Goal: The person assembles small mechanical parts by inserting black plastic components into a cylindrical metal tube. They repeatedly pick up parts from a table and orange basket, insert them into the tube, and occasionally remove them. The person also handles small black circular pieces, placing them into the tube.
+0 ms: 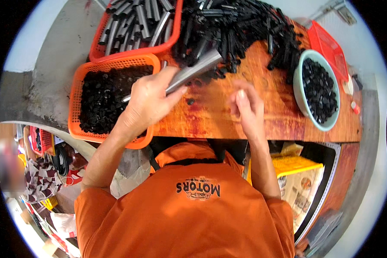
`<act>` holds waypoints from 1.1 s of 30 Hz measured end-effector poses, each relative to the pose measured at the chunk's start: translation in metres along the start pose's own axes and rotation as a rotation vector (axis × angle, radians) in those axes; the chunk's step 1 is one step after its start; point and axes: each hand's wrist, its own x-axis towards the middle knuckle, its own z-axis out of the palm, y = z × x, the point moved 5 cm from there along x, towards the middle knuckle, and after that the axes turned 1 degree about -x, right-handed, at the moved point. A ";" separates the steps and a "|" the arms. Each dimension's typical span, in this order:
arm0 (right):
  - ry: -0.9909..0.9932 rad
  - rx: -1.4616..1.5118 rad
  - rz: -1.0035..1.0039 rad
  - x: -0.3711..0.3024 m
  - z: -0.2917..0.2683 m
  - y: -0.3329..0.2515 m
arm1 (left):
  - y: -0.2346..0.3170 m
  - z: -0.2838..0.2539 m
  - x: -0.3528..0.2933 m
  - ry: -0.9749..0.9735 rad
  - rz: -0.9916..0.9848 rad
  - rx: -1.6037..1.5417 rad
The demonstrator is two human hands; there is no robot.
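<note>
- Head view: the metal tube [198,69] lies in the grip of the left hand [152,96], passing between the thumb and the other fingers, which are closed around it.
- Its long axis runs slantwise, the far end pointing up and to the right, toward the heap of black strips [241,30], above the table [281,101].
- A short bright end [126,98] shows left of that hand, over the orange basket [75,107]; whether it belongs to the same tube cannot be told.
- The right hand [248,105] is raised right of the tube and apart from it, fingers partly curled; blur hides whether they hold anything.
- The tube is smooth, grey and straight-sided, like those piled in the red basket [176,30].
- The table is glossy, reddish-brown streaked wood.
- Small black chunks fill the lattice-walled orange basket and the round, pale green bowl [301,96].
</note>
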 end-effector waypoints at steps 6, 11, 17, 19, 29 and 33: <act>0.017 0.243 0.076 0.015 0.005 -0.012 | 0.026 0.045 -0.017 -0.053 0.196 0.087; -0.020 0.190 0.035 0.009 -0.001 -0.002 | 0.023 0.057 -0.029 -0.094 0.110 -0.098; -0.059 0.240 0.032 0.002 -0.003 0.002 | 0.007 0.087 -0.044 -0.281 -0.258 -0.759; -0.091 0.234 0.026 0.001 -0.001 0.000 | 0.009 0.094 -0.046 -0.393 -0.374 -0.941; -0.069 0.271 0.092 -0.004 0.006 0.026 | 0.008 0.126 -0.053 -0.374 -0.554 -1.221; -0.110 0.200 0.038 -0.003 0.013 0.032 | 0.006 0.136 -0.054 -0.431 -0.563 -1.245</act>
